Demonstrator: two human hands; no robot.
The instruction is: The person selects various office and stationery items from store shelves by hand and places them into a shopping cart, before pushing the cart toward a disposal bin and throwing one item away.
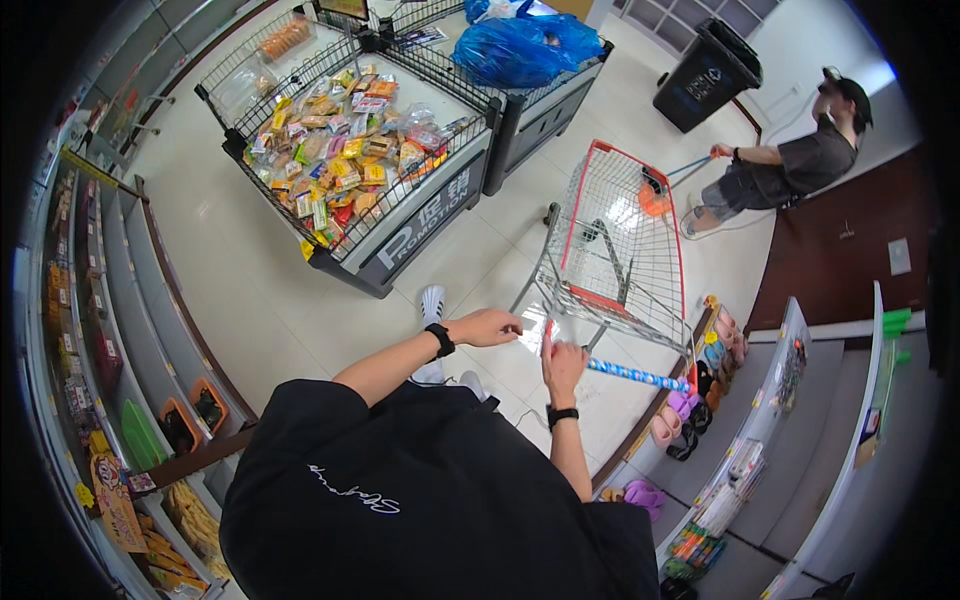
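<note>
A wire shopping cart [620, 250] with a red rim stands on the pale floor in front of me, its basket empty. My right hand [563, 362], a black band on its wrist, is closed around the left end of the cart's blue patterned handle [640, 376]. My left hand [490, 327], with a black watch on the wrist, has its fingers curled at the cart's near left corner. Whether it grips anything there is hidden. My black T-shirt fills the lower middle of the view.
A promotion bin [420, 225] heaped with packaged snacks stands ahead to the left, and behind it a bin with blue bags [525, 50]. Shelves [100, 330] run along the left. Slippers [700, 390] line a rack at the right. Another person [800, 165] stands near a black waste bin [705, 75].
</note>
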